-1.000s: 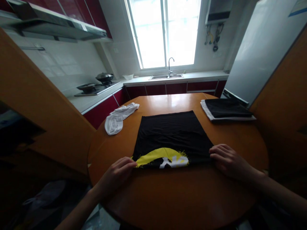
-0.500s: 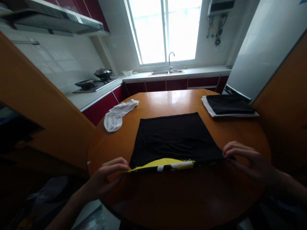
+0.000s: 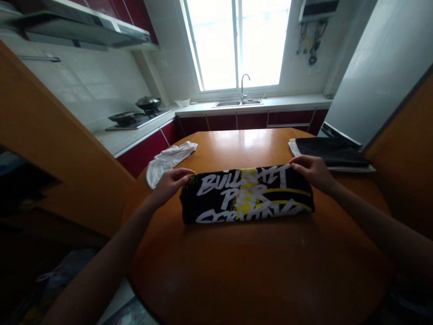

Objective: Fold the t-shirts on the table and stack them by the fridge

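A black cloth (image 3: 209, 205) with white lettering and yellow marks lies doubled over on the wooden table, its printed side up. My left hand (image 3: 173, 184) pinches its far left corner, and my right hand (image 3: 311, 171) pinches the far right corner. The cloth's far edge runs between both hands. Just beyond my left hand is a crumpled white cloth (image 3: 165, 161). Past my right hand lies a flat stack of black and white cloth (image 3: 333, 151).
The round wooden table (image 3: 243, 271) fills the middle. Behind it stand a counter with a sink (image 3: 237, 103), a stove with a lidded pan (image 3: 148, 104), and a fridge (image 3: 368, 67) at the right.
Both hands have moved away from me, carrying the near edge of the black cloth over to its far edge. The printed side now shows, and the cloth covers less depth.
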`<move>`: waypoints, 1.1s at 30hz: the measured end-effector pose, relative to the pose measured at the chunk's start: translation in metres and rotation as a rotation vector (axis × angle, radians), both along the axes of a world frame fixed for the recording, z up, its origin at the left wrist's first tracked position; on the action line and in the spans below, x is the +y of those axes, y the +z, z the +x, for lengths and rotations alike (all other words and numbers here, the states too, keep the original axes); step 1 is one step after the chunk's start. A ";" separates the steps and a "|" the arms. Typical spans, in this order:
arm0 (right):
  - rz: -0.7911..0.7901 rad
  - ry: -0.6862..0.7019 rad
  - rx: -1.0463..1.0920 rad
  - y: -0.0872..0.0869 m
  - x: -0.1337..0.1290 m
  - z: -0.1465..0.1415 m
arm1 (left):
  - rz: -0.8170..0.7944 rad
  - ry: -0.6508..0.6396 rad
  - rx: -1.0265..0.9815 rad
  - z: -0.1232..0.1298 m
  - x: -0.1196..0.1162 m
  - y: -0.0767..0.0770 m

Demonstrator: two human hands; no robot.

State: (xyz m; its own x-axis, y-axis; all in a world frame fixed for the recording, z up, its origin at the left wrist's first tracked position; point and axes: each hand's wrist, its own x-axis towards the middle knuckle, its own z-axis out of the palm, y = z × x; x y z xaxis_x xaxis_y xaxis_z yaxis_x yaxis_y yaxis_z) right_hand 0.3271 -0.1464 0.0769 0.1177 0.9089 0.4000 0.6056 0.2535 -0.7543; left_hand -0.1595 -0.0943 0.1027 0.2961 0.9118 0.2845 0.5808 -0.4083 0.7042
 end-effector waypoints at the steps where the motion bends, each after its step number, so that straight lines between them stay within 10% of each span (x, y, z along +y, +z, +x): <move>1: -0.019 0.005 -0.016 -0.005 0.017 -0.001 | -0.017 -0.015 0.012 0.005 0.016 -0.005; 10: -0.144 0.012 -0.098 -0.070 0.085 -0.006 | -0.057 -0.009 0.149 0.022 0.074 -0.066; 33: -0.306 -0.075 -0.323 -0.076 0.126 0.005 | -0.088 0.091 0.413 0.032 0.122 -0.074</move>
